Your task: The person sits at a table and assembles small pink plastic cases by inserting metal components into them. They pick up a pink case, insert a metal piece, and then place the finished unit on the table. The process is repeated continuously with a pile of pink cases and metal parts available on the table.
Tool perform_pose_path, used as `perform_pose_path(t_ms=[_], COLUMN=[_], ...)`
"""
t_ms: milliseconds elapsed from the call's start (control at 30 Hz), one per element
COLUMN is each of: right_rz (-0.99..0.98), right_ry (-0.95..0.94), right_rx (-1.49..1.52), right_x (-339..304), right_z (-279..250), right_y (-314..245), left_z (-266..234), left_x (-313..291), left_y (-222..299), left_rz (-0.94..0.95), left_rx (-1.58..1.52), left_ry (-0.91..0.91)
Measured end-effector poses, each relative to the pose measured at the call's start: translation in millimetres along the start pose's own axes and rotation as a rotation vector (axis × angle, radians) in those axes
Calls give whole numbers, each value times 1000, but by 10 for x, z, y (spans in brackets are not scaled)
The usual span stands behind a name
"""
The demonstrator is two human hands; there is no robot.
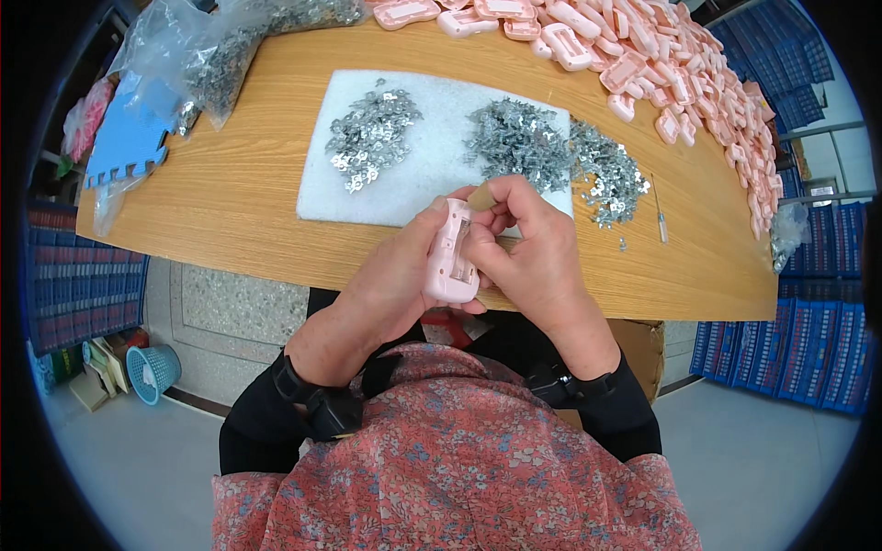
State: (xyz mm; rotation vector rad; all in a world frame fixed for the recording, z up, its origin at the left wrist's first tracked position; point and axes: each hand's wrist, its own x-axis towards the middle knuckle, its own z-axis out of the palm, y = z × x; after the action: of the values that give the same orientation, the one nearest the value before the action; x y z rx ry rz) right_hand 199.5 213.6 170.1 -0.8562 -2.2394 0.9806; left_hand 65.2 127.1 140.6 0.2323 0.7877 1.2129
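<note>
A pale pink plastic casing with a long open slot is wrapped in the fingers of my left hand, just over the table's near edge. My right hand is closed against the casing, its thumb at the slot and its index finger, covered in tan tape, bent over the upper end. Whatever those fingertips pinch is hidden. Beyond my hands, a white foam pad carries a left pile of small metal clips and a right pile of small metal pieces.
More metal pieces lie right of the pad, beside a thin screwdriver. A big heap of pink casings covers the far right. Clear bags of metal parts and a blue foam mat sit at the far left of the wooden table.
</note>
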Motion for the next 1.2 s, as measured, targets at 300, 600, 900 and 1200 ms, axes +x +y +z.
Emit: perform_pose_path(t_ms=[300,600,900,1200], right_rz=[17,-175,-55,-89], right_ry=[-40,-44,-7,-16], right_rx=[35,-175,-61,-46], right_x=[40,39,33,20], right_z=[-53,-7,-97,-34], right_y=[71,67,10,30], left_z=[-20,19,-50,-81], left_x=[10,0,33,38], left_y=[11,45,6,4], left_rz=[-24,-49,-20,-33], left_rx=[-45,15,-23,-7], left_ry=[28,40,-7,-13])
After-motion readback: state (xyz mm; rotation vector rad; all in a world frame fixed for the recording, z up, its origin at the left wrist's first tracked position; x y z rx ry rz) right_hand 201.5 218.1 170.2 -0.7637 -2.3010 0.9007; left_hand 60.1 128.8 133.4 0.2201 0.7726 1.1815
